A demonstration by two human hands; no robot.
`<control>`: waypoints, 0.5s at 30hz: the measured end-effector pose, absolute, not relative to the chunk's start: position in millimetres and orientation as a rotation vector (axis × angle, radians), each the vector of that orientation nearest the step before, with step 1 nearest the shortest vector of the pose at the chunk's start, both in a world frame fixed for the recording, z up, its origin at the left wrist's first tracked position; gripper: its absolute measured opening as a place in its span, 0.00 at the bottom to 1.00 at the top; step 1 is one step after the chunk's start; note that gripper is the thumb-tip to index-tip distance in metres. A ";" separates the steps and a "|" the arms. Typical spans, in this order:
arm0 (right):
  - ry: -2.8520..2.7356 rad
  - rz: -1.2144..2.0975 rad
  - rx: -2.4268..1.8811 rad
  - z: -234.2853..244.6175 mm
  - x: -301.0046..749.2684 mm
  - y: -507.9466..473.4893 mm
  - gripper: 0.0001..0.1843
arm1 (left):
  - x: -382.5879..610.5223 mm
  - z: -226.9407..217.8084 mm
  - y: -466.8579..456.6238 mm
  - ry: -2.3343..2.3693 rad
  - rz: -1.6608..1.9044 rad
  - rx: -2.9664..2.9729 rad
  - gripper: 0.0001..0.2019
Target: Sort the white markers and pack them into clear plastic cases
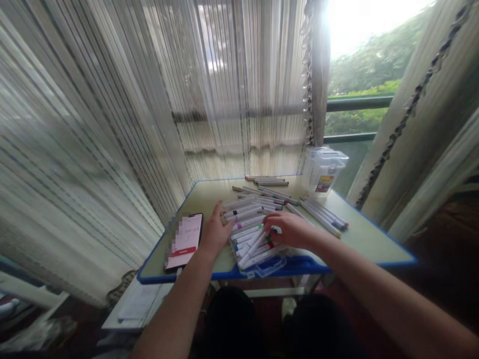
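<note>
White markers (250, 234) with coloured bands lie heaped in a clear plastic case (262, 271) near the table's front edge. My left hand (217, 229) rests at the left side of the heap, thumb and forefinger apart, touching the ends of the markers; nothing shows gripped in it. Over the right side of the heap, my right hand (287, 228) has its fingers bent down, with the white end of a marker (276, 229) showing among them. Its fingertips are partly hidden by the hand.
Loose markers (325, 215) lie to the right and more (267, 180) at the back of the blue-edged table (374, 247). A clear lidded box (324, 172) stands at the back right. A phone (185, 242) lies on the left. Striped curtains (239, 89) hang behind.
</note>
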State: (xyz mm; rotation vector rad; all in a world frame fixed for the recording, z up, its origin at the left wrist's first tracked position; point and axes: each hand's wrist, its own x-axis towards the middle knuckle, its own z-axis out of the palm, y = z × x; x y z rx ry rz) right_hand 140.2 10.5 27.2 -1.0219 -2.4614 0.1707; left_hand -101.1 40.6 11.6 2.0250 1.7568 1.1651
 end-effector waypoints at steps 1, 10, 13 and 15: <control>-2.461 0.183 -1.015 27.0 140.6 10.4 0.11 | -101.3 11.4 39.2 1.737 1.170 2.106 0.22; -2.475 0.213 -1.041 26.3 136.8 17.6 0.09 | -105.4 7.1 37.9 1.780 1.141 2.230 0.20; -2.521 0.150 -0.998 27.9 135.7 19.2 0.10 | -104.7 7.2 36.6 1.767 1.141 2.255 0.17; -2.538 0.106 -0.996 29.7 135.1 19.7 0.10 | -103.6 7.5 35.5 1.761 1.136 2.306 0.16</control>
